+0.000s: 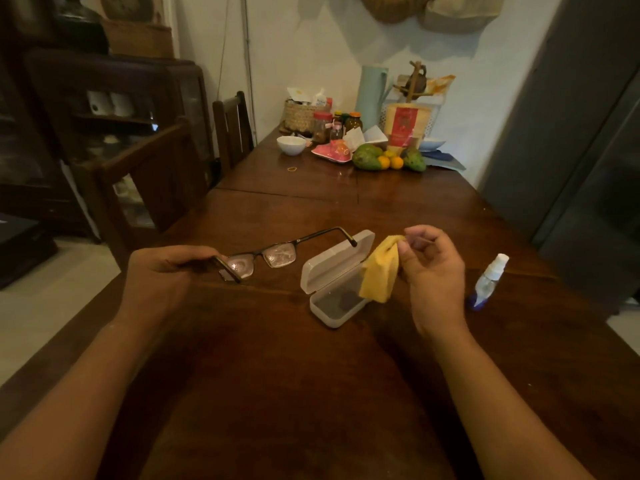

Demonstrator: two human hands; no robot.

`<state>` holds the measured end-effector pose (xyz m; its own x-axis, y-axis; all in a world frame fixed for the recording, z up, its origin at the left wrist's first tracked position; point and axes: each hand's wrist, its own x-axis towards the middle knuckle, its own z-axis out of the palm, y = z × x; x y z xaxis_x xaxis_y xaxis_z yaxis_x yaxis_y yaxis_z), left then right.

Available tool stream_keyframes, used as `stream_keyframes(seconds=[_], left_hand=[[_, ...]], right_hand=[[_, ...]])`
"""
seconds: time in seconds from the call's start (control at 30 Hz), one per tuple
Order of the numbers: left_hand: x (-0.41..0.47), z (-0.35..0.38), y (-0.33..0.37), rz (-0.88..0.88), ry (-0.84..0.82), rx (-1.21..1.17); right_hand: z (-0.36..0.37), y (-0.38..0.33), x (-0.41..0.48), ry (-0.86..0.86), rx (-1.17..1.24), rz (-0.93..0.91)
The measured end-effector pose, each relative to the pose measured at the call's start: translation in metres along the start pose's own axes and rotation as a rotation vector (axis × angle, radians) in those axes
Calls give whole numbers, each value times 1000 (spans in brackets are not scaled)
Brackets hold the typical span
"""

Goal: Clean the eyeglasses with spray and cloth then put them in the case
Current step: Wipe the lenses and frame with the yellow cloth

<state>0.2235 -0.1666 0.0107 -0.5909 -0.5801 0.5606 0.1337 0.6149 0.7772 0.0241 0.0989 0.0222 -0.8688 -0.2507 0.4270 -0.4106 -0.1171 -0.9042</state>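
Two bare forearms reach in from the bottom edge over a dark wooden table (259, 375). On the left, the left hand (162, 268) curls its fingers and thumb round one temple of the glasses (273, 254) and holds them above the table, left of the case (337, 282).

Both lenses look speckled and misty, so the spraying is probably done. The spray bottle (490, 280) stands on the table at the far right, untouched, cap uppermost.

The right hand (433, 271) pinches the top corner of a yellow cloth (379, 271) between thumb and fingertips. The cloth hangs down over the right end of the case. It is well apart from the lenses, so wiping seems not yet begun. After that, the glasses must be folded and put in the case.

The front of the glasses runs left to right, rising a little toward the right, with the lenses facing roughly toward the viewer. The free temple is unfolded and reaches right toward the case lid.

The pale case lies open, its lid tipped back (something dark lies inside, too dim to identify). Its long axis runs from near left to far right.
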Motion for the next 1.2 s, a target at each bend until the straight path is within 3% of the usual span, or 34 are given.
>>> stream_keyframes(seconds=[0.13, 0.3, 0.5, 0.7, 0.8, 0.9, 1.03, 1.2], left_hand=[[0, 0, 1, 10, 9, 0], [-2, 5, 4, -38, 24, -43], [-1, 12, 8, -108, -20, -52], [1, 11, 6, -120, -23, -15], [2, 10, 7, -130, -25, -1], [2, 10, 10, -123, -39, -5], [0, 11, 12, -110, -32, -53], [-3, 8, 8, -84, -23, -74]], right_hand=[[1, -22, -11, -21, 124, -111], [24, -26, -36, -298, 112, -144], [72, -8, -73, -560, -146, 151], [94, 3, -84, -769, -495, 84], [98, 2, -81, -729, -502, 7], [102, -2, -75, -573, -442, -24], [122, -8, -67, -407, -449, -197], [135, -8, -74, -490, -871, -525]])
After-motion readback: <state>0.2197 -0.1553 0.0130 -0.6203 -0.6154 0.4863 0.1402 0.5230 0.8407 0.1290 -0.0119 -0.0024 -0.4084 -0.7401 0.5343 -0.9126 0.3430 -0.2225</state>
